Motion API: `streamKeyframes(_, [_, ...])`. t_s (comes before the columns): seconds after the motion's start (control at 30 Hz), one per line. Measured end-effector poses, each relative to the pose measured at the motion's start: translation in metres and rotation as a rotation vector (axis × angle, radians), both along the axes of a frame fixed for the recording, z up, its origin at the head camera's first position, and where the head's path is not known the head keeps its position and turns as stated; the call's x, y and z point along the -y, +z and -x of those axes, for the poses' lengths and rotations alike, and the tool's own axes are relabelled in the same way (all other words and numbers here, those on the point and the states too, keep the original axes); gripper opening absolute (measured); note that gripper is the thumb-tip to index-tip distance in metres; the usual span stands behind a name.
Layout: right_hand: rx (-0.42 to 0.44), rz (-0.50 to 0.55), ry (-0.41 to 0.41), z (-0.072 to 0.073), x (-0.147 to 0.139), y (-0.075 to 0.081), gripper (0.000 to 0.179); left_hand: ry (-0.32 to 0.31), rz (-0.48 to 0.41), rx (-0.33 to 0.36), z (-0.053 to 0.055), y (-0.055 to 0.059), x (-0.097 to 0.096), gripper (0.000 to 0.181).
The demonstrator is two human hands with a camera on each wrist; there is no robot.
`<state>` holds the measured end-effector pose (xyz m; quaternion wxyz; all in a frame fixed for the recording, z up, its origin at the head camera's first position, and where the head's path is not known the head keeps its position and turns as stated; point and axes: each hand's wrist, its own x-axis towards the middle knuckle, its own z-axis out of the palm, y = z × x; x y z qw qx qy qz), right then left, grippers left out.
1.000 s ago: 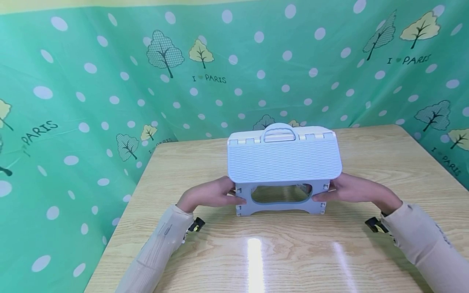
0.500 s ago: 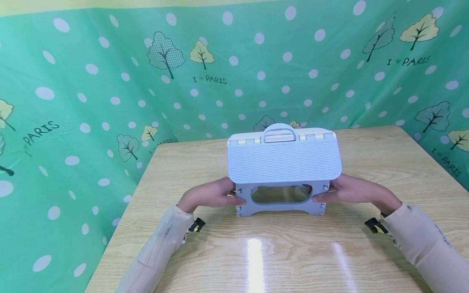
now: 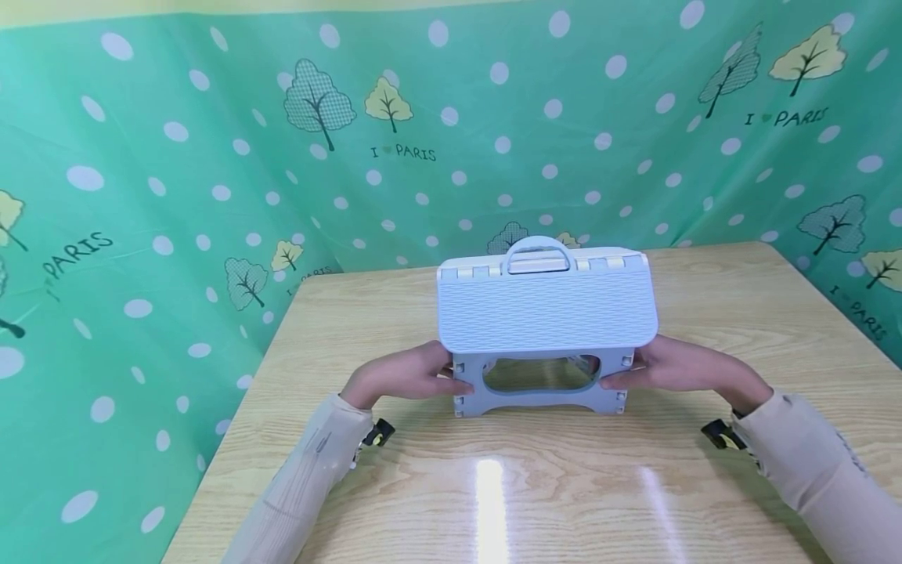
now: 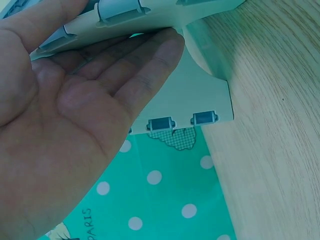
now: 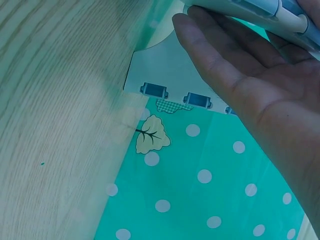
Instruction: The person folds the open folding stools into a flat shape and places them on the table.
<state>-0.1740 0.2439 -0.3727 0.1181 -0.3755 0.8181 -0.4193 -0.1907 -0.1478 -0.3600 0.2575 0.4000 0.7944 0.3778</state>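
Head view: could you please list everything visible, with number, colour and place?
Table: 1, light wood, lower part of view.
Folding stool: 1, pale blue, on the table.
Handle: 1, pale blue, at the stool's ridge.
Cloth: 1, green with white dots, behind the table.
Wrist devices: 2, black, at the wrists.
Sleeves: 2, cream, on the forearms.
Left hand: 1, bare, gripping the stool's left side.
Right hand: 1, bare, gripping its right side.

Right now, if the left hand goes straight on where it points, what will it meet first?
Most likely the stool, as the left hand holds its near leg. Depth behind that leg is unclear.
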Motion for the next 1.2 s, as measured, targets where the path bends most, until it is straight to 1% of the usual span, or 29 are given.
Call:
streamKeyframes(0.4, [0.008, -0.002, 0.008, 0.0000, -0.0001, -0.0015, 0.102, 0.002, 0.022, 0.004, -0.0015, 0.0010, 0.0006, 0.069])
streamKeyframes(0.63, [0.001, 0.002, 0.011, 0.0002, 0.0000, -0.0016, 0.102, -0.007, 0.011, 0.001, -0.0005, 0.0000, 0.0010, 0.073])
streamKeyframes(0.8, [0.005, 0.008, 0.015, 0.0004, 0.0001, -0.0016, 0.101, -0.009, 0.016, -0.010, -0.0001, -0.0003, 0.0011, 0.071])
streamKeyframes(1.2, [0.014, 0.026, 0.034, 0.0003, 0.0000, -0.0019, 0.100, -0.004, 0.030, -0.007, -0.0009, 0.0010, -0.0001, 0.069])
